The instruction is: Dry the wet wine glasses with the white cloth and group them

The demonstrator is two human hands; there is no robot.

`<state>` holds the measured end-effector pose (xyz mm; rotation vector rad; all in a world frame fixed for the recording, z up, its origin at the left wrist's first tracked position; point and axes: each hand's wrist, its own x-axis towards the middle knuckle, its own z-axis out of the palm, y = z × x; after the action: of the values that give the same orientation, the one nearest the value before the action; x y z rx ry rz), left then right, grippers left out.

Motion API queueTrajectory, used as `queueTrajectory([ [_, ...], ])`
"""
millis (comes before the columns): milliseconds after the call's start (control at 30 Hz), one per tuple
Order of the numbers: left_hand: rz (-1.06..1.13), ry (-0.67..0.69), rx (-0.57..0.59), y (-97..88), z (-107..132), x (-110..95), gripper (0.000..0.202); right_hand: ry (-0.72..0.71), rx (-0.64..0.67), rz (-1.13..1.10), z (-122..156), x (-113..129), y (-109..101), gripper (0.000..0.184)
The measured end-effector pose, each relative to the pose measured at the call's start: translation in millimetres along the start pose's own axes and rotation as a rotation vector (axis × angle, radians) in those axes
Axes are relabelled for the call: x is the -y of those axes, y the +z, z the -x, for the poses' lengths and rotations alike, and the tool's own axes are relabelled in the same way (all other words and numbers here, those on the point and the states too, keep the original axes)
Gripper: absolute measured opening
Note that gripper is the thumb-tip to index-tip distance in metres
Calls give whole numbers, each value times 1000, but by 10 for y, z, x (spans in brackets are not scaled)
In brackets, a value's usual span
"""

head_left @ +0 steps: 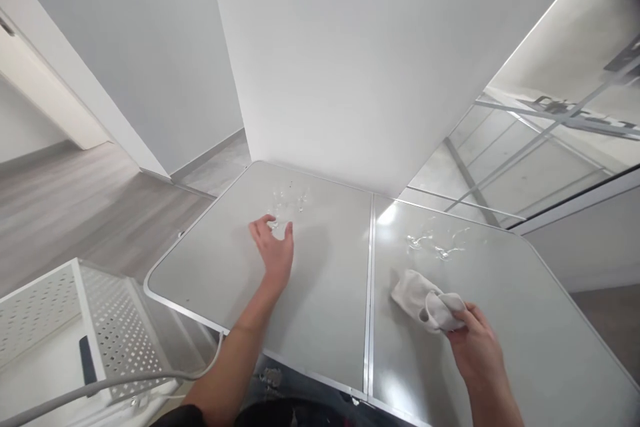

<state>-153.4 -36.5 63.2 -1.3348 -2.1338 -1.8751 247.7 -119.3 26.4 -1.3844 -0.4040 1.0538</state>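
My right hand [479,341] is closed on a crumpled white cloth [425,299], which rests on the right half of a grey folding table [330,320]. Just beyond the cloth lies a puddle of clear water [436,243]. My left hand [274,248] lies flat on the left half of the table, fingers spread, holding nothing. Its fingertips reach the near edge of a second patch of water drops [289,201].
A metal seam [371,293] divides the table down the middle. A white wall stands right behind the table. A white perforated shelf [100,327] and a grey cable [100,387] sit at the lower left. Wood floor stretches to the left; a glass panel is at the right.
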Motion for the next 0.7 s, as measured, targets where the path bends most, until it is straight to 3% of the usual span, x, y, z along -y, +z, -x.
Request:
queueTrajectory([
  [67,-65,-46,-20,-11,-56,201,57,91,115,-50,104,-14,140,14],
  [133,-59,-100,33,40,-96,352,77,184,222,-117,176,-33,292,16],
  [200,-11,-163,115,123,-147,457,85,250,289,-192,218,-64,450,17],
  [333,64,-225,207,242,-287,573,68,381,440,-207,280,-111,752,22],
  [400,97,-195,227,263,-332,574,56,362,508,-165,316,-95,866,23],
  [533,214,-60,307,307,-253,359,54,282,514,-130,374,-25,977,40],
  [600,281,65,431,364,-118,150,54,312,552,-109,400,-10,998,48],
  [700,404,232,650,550,120,-153,54,327,621,-80,406,-10,1024,33],
])
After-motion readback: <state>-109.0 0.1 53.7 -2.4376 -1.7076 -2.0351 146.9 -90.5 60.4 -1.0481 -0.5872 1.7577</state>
